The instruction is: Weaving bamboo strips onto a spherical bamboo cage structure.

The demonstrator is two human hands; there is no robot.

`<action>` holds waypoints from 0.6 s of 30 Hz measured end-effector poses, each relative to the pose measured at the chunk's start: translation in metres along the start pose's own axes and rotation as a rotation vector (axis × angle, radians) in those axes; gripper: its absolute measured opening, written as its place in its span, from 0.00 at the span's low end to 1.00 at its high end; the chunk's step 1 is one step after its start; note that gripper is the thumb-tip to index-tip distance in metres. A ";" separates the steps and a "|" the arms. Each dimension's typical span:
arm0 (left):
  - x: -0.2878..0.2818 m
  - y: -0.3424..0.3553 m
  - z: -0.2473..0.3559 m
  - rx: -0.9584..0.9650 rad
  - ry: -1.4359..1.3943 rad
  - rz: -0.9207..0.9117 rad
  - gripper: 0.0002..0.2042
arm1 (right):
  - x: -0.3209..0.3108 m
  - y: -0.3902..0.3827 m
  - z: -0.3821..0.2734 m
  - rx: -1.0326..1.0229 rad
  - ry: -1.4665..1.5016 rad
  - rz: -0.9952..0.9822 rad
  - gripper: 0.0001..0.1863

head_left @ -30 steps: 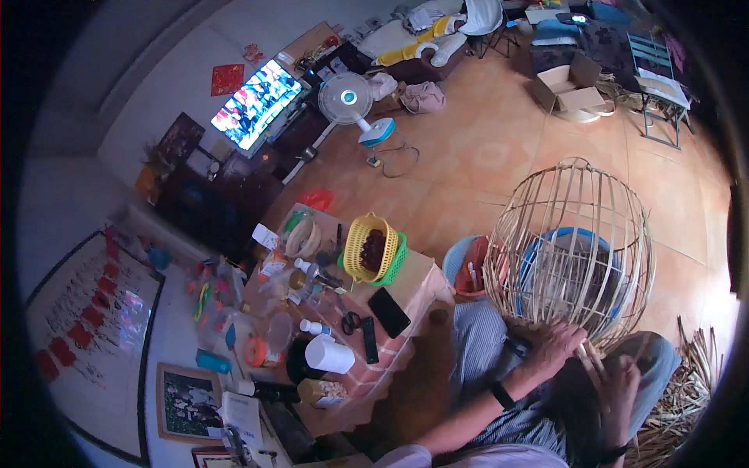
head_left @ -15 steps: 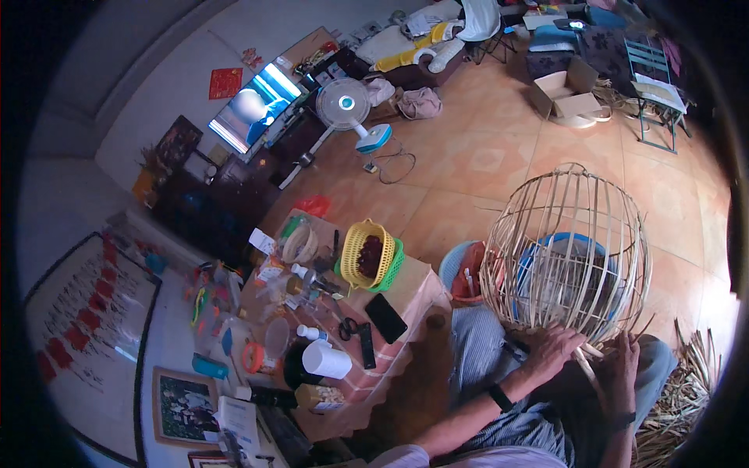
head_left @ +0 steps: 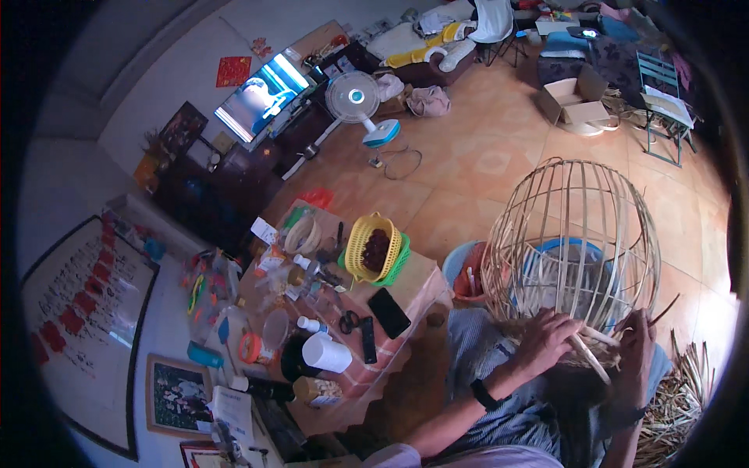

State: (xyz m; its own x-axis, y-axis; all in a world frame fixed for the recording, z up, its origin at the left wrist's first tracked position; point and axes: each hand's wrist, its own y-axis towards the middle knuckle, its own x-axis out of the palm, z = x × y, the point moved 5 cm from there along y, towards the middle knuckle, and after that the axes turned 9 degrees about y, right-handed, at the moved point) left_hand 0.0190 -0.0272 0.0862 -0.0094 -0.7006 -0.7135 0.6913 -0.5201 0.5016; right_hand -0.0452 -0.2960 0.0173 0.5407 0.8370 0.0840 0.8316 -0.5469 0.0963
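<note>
An open, barrel-shaped lattice of pale split strips [head_left: 562, 199] rests by my knees, a blue basin [head_left: 569, 246] showing through it. My left hand [head_left: 550, 335], a dark band on its wrist, is closed on the lattice's lower end, where a pale flat strip [head_left: 593, 361] slants down toward me. My right hand [head_left: 633, 342] is closed around strip ends at the lattice's lower right, a thin darker end poking up past the fingers. The fingertips of both hands are partly hidden.
Left, a cluttered table [head_left: 421, 288] holds a yellow basket [head_left: 360, 269], phone [head_left: 388, 313], scissors [head_left: 349, 320] and jars. Beside it sit stacked plastic basins [head_left: 456, 269]. Loose strips [head_left: 690, 390] pile at right. Beyond are a fan [head_left: 355, 97], television [head_left: 261, 97], cardboard box [head_left: 573, 105] and folding chair [head_left: 659, 109].
My right hand has moved up to the lattice's lower right, with a strip end now jutting upward beside it. My left hand has shifted slightly up and leftward with the pale strip below it.
</note>
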 end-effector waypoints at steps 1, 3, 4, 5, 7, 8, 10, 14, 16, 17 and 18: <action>0.003 -0.006 -0.005 -0.048 -0.024 -0.012 0.24 | 0.007 -0.001 -0.022 0.129 0.105 -0.056 0.13; 0.016 -0.026 -0.013 -0.136 -0.070 -0.031 0.23 | 0.027 -0.006 -0.039 0.228 0.166 -0.097 0.14; 0.024 -0.038 -0.024 -0.175 -0.081 -0.016 0.23 | 0.032 -0.008 -0.035 0.269 0.160 -0.140 0.14; 0.031 -0.055 -0.041 -0.218 -0.084 0.002 0.23 | 0.039 -0.012 -0.030 0.310 0.158 -0.188 0.15; 0.032 -0.061 -0.054 -0.239 -0.072 0.022 0.20 | 0.047 -0.017 -0.021 0.367 0.137 -0.227 0.15; 0.036 -0.065 -0.063 -0.312 -0.092 -0.040 0.20 | 0.055 -0.021 -0.021 0.381 0.125 -0.229 0.15; 0.041 -0.065 -0.074 -0.449 -0.134 -0.159 0.22 | 0.066 -0.022 -0.016 0.399 0.100 -0.233 0.14; 0.030 -0.057 -0.070 -0.318 -0.135 -0.065 0.20 | 0.063 -0.017 -0.009 0.282 0.096 -0.141 0.15; 0.033 -0.056 -0.075 -0.267 -0.123 -0.110 0.20 | 0.063 -0.019 -0.007 0.321 0.118 -0.185 0.16; 0.035 -0.057 -0.077 -0.243 -0.118 -0.131 0.20 | 0.063 -0.020 -0.005 0.340 0.128 -0.208 0.16; 0.034 -0.055 -0.075 -0.221 -0.087 -0.125 0.20 | 0.059 -0.019 0.000 0.360 0.152 -0.195 0.16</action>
State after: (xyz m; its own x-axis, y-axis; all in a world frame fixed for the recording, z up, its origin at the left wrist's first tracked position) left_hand 0.0349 0.0145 -0.0019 -0.1601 -0.6819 -0.7137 0.8215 -0.4929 0.2866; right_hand -0.0291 -0.2359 0.0206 0.3666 0.8971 0.2466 0.9221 -0.3151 -0.2246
